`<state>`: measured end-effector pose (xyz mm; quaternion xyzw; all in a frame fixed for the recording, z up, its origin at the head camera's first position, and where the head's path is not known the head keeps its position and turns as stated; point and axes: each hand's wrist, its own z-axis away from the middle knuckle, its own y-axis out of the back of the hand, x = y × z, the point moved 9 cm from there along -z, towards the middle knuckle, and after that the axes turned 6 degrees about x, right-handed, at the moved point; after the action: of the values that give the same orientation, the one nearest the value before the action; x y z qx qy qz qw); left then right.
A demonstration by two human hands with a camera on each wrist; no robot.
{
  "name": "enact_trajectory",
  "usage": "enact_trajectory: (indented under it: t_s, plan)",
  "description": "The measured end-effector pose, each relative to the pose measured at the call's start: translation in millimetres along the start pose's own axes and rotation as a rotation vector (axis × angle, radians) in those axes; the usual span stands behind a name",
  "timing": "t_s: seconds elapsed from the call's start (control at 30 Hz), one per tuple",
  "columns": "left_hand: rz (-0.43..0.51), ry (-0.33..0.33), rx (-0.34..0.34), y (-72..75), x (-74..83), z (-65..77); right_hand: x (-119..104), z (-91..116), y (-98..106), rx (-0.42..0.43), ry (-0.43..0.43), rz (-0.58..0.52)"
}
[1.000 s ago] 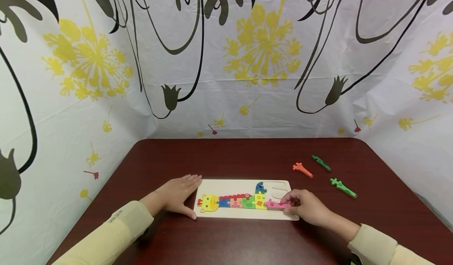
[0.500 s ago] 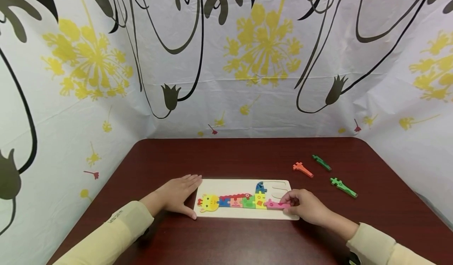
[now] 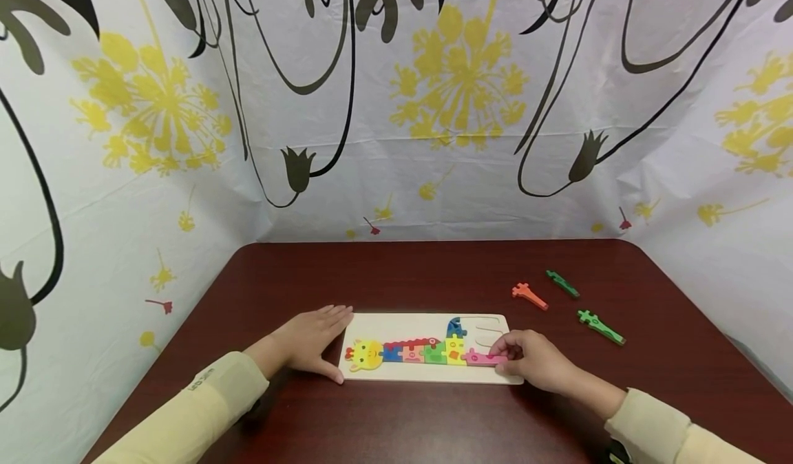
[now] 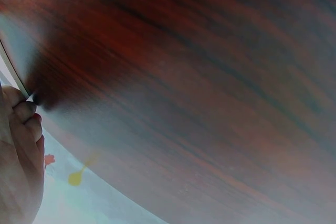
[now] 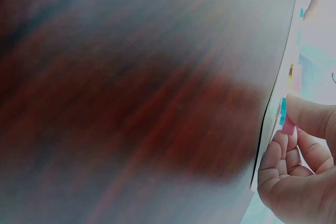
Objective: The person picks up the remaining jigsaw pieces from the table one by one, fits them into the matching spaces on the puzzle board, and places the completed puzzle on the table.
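A pale wooden puzzle board (image 3: 427, 376) lies flat on the table, with a giraffe taking shape in coloured pieces. Its yellow head piece (image 3: 365, 355) is at the left, followed by several joined body pieces and a blue piece (image 3: 456, 328) above the yellow one. My left hand (image 3: 312, 341) rests at the board's left edge, fingers straight and thumb spread. At the right end, my right hand (image 3: 535, 361) pinches the pink leg piece (image 3: 483, 359) between thumb and fingers. In the right wrist view, the pink piece (image 5: 288, 125) shows at the thumb tip; the fingers hide part of it.
Right of the board lie an orange puzzle piece (image 3: 530, 296), a dark green piece (image 3: 562, 283) and a light green piece (image 3: 601, 327). The dark red table (image 3: 372, 271) reaches back to a white patterned cloth (image 3: 458, 202).
Almost nothing differs. The right hand keeps its pinch on the pink leg piece with only a tiny shift, and the left hand stays at the board's edge.
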<state>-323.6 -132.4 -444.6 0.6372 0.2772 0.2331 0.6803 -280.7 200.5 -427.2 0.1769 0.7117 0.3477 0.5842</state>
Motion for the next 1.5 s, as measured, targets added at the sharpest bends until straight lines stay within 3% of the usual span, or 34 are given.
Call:
enact_trajectory:
  t_s: [0.27, 0.67, 1.5]
  plan:
    - [-0.005, -0.001, 0.0, -0.3, 0.2, -0.1, 1.7, -0.1, -1.6, -0.006, -0.01, 0.007]
    - [-0.005, 0.007, -0.014, -1.1, -0.6, -0.4, -4.0, 0.6, -3.4, -0.022, 0.045, 0.031]
    - [-0.001, 0.008, -0.004, 0.2, -0.4, -0.4, 1.8, -2.9, -3.8, -0.057, 0.008, -0.025]
